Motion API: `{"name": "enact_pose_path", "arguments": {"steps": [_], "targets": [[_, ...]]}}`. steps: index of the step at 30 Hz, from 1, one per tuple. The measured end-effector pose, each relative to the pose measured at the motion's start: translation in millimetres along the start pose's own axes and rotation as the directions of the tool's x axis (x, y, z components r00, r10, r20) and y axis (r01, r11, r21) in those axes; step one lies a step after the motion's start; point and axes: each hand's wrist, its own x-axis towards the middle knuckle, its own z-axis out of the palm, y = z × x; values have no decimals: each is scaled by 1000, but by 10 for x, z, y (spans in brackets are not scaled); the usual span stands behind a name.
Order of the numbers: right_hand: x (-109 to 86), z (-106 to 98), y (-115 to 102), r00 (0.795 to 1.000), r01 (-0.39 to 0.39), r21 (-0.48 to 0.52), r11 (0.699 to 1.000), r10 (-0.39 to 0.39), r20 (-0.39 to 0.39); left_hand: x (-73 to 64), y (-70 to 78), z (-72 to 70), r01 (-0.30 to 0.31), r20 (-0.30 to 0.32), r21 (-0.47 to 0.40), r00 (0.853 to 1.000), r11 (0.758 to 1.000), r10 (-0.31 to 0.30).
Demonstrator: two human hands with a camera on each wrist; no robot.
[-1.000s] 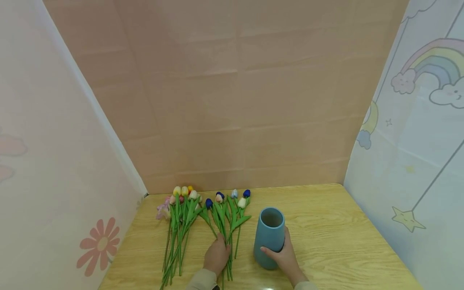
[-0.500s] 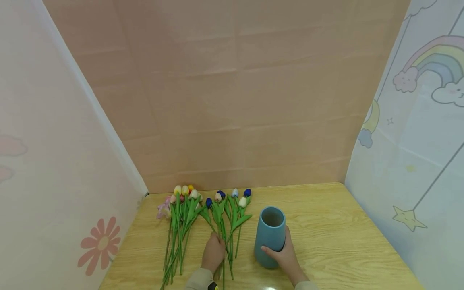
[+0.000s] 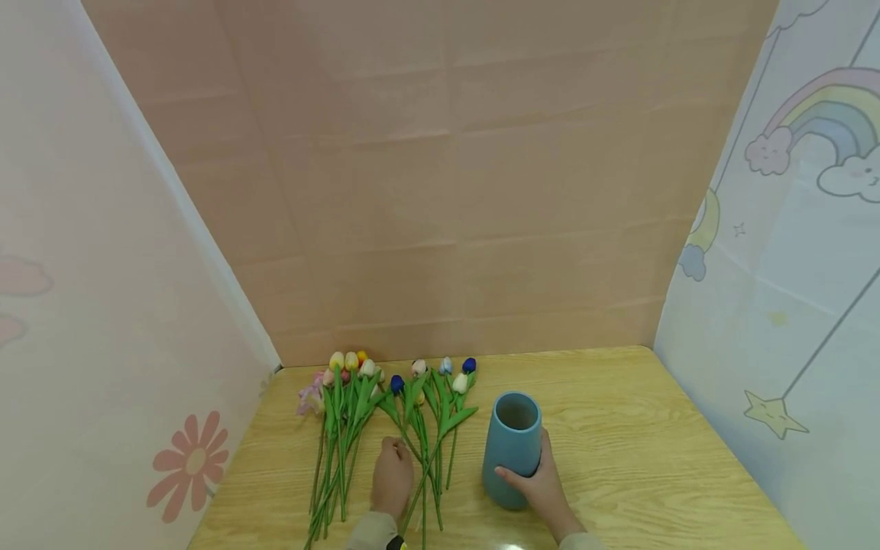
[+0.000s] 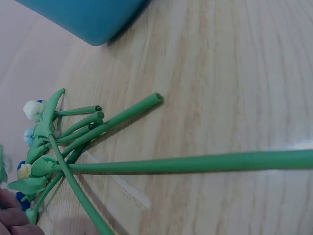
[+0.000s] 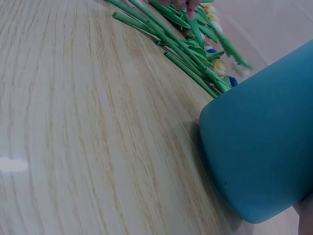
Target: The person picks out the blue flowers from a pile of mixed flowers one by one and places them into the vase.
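My right hand (image 3: 546,489) grips the lower part of a blue-grey vase (image 3: 507,458), which stands upright with its mouth up. In the right wrist view, the vase (image 5: 264,137) fills the right side. My left hand (image 3: 393,475) is over the table left of the vase, fingers curled. The right wrist view shows this left hand (image 5: 182,4) at the top, pinching the green stem of an artificial tulip whose pale head (image 5: 241,69) is blurred by motion. Blue, white and peach tulips (image 3: 459,383) lie beside it, their stems crossing.
Another bunch of artificial tulips (image 3: 352,397), yellow, white and pink, lies to the left, with a lilac flower (image 3: 311,393) at its edge. The wood-grain table (image 3: 619,451) is backed by a brown panel (image 3: 447,191) and flanked by printed white side panels (image 3: 791,305).
My left hand has drawn back left and slightly up from the middle stems. A pale tulip head there has shifted in front of a dark blue one. My right hand and the vase stay put.
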Motion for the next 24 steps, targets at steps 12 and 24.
{"name": "enact_pose_path", "arguments": {"steps": [12,24], "targets": [[-2,4,-32,1000,-7,7,1000,7,5,15,1,-221,-97,-270,-98,960,990,67],[-12,1,-25,1000,-6,-7,1000,6,3,235,-116,-734,-6,-323,106,946,994,40]]}}
